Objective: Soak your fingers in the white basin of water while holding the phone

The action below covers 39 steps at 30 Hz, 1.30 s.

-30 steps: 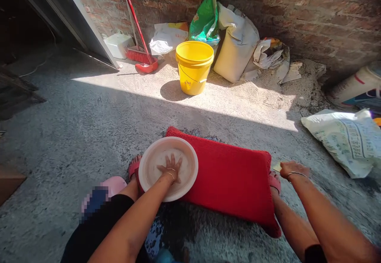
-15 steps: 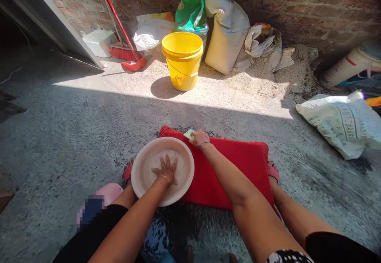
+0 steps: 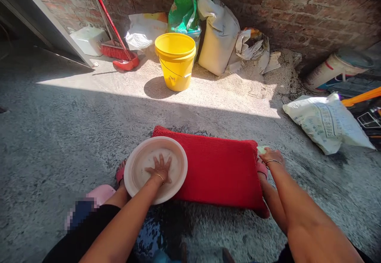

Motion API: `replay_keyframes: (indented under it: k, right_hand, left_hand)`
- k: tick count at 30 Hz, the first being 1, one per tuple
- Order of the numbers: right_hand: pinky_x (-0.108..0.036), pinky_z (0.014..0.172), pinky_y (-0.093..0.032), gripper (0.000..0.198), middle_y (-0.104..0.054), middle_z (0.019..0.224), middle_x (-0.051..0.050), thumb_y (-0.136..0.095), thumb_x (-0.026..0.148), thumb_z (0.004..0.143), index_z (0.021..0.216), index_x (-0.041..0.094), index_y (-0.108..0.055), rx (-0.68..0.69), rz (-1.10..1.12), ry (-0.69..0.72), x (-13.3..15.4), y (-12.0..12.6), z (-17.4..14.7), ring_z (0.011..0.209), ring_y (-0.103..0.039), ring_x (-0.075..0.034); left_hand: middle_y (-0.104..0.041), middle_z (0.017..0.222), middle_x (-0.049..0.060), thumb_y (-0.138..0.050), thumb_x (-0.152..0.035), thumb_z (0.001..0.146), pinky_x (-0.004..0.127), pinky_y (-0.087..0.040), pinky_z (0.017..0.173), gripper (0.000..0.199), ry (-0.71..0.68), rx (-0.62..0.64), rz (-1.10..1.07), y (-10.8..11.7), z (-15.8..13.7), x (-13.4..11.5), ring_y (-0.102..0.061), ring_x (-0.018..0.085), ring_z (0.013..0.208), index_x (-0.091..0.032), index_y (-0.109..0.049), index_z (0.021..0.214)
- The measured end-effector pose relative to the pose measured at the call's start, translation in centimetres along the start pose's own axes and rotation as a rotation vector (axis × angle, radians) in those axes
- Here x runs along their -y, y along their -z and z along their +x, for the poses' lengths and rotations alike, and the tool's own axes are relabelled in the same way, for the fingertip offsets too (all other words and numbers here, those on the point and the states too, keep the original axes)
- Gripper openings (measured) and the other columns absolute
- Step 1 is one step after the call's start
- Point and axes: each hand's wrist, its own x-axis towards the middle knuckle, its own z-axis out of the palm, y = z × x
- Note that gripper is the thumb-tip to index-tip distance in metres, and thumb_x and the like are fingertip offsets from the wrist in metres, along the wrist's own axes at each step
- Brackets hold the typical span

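Note:
My left hand (image 3: 160, 167) is inside a pale round basin (image 3: 128, 175), fingers spread flat against its bottom. The basin rests over the left end of a red cloth-covered pad (image 3: 220, 167), which lies lengthwise between my feet. Beyond the pad's right end, my right hand (image 3: 273, 157) is closed around a small pale green flat block (image 3: 262, 149). Fingers cover most of that block, so I cannot make out its kind.
A yellow bucket (image 3: 175, 66) stands ahead, near filled sacks (image 3: 220, 36) by the brick wall. A red broom and dustpan (image 3: 126, 62) are at the left. On the right lies a white printed sack (image 3: 327, 122). Wet concrete (image 3: 166, 227) shows below the basin.
My right hand has swept rightward with the pale green block, from the pad's far left edge past its right end. My left hand stays in the basin. The view has shifted slightly right.

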Motion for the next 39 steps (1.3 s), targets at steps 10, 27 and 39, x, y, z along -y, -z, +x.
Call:
replay_keyframes:
  k: [10, 27, 39]
  right_hand:
    - [-0.037, 0.088, -0.036, 0.05, -0.05, 0.128, -0.013, -0.046, 0.053, 0.092, 0.137, 0.032, -0.054, -0.212, 0.153, 0.559, 21.2, -2.0, -10.2, 0.107, -0.05, -0.026]
    - [-0.039, 0.088, -0.036, 0.052, -0.051, 0.122, -0.012, -0.049, 0.053, 0.09, 0.139, 0.036, -0.052, -0.14, -0.004, 0.325, 11.2, -3.9, -7.6, 0.107, -0.049, -0.028]
    - [-0.04, 0.086, -0.039, 0.053, -0.051, 0.121, -0.014, -0.046, 0.055, 0.091, 0.138, 0.031, -0.053, -0.182, 0.133, 0.192, 11.4, -3.5, -9.5, 0.104, -0.051, -0.029]
  left_hand:
    - [0.018, 0.161, 0.012, -0.084, -0.046, 0.058, 0.082, -0.027, 0.096, 0.127, -0.001, 0.031, -0.034, -0.1, 0.5, 0.2, 0.013, 0.049, 0.144, -0.042, 0.003, 0.151]
    - [0.013, 0.163, 0.009, -0.083, -0.04, 0.058, 0.081, -0.029, 0.095, 0.123, 0.002, -0.009, -0.027, -0.5, 0.8, 0.3, 0.008, 0.049, 0.145, -0.044, -0.002, 0.152]
    - [0.01, 0.164, 0.008, -0.083, -0.043, 0.059, 0.081, -0.028, 0.096, 0.122, -0.006, -0.019, -0.043, -0.4, 0.5, 0.2, 0.009, 0.051, 0.144, -0.044, -0.004, 0.152]
